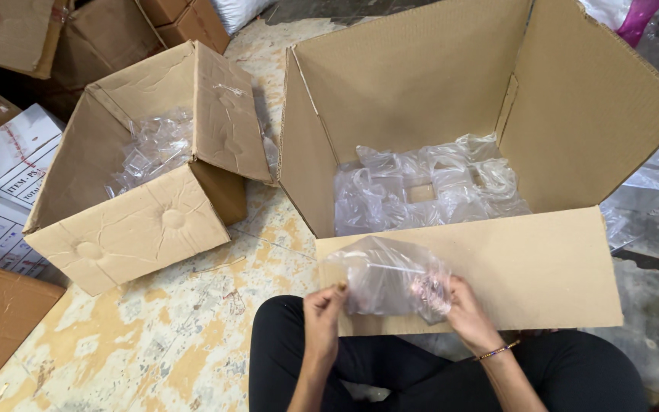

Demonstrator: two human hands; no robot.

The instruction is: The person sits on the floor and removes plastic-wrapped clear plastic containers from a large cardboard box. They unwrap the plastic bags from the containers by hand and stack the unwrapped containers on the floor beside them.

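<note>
Lower centre of frame: left hand [323, 305] and right hand [463, 305] are both pinched on a clear bag [390, 284], one at each side, holding it above the lap. The bag wraps a small clear item. Judged step: bagging or closing. Big box [497, 91], upper right, holds similar bagged pieces; small box [139, 221], left, holds loose clear ones. The next move likely needs a firm two-handed grip.

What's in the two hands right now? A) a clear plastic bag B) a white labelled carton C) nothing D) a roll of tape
A: the left hand and right hand both pinch a clear plastic bag, held up in front of the big open cardboard box that has more such bags inside.
</note>
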